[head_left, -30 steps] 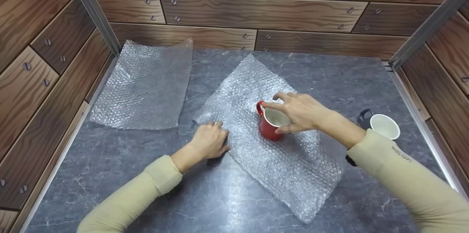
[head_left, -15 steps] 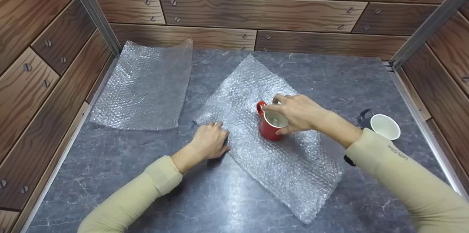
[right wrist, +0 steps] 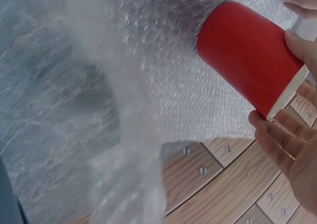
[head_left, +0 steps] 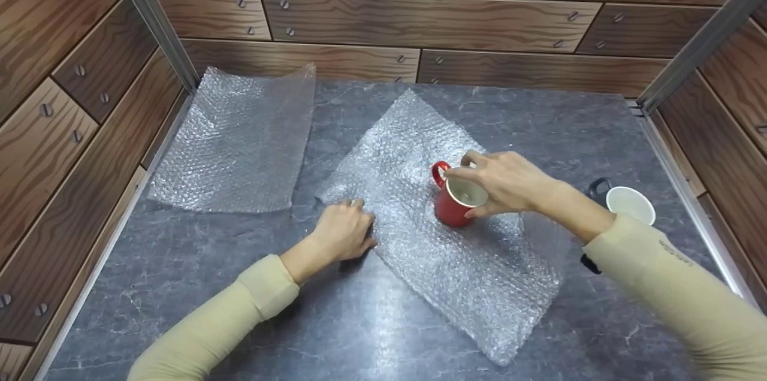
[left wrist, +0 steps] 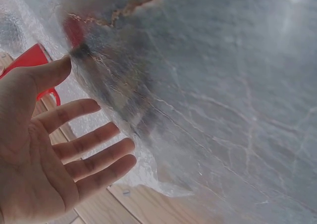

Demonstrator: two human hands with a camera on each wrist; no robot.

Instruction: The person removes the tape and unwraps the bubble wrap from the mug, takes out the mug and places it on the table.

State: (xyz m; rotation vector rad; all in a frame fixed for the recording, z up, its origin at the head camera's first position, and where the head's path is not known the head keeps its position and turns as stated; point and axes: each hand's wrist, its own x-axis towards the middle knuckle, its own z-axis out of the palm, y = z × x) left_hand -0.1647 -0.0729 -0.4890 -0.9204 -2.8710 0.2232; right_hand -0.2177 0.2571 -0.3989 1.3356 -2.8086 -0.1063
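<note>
A red mug (head_left: 450, 206) with a pale inside stands upright over the bubble wrap sheet (head_left: 401, 141) in mid-table, its handle turned to the back left. With thumb and fingers, my right hand (head_left: 509, 182) grips it at the rim; the right wrist view shows the thumb on its red side. Whether its base touches the wrap I cannot tell. My left hand (head_left: 341, 231) rests at the sheet's left edge. In the left wrist view its fingers (left wrist: 94, 140) are spread and loosely straight, with the fingertips at the wrap's edge.
A second bubble wrap sheet (head_left: 233, 147) lies at the back left. A dark mug (head_left: 630, 205) with a white inside is at the right, partly behind the right forearm. Wood-patterned walls (head_left: 419, 21) enclose the grey table (head_left: 335, 333) at the back and sides.
Over the last half second my right hand and the red mug have shifted slightly to the right. My left hand and both wrap sheets have stayed in place.
</note>
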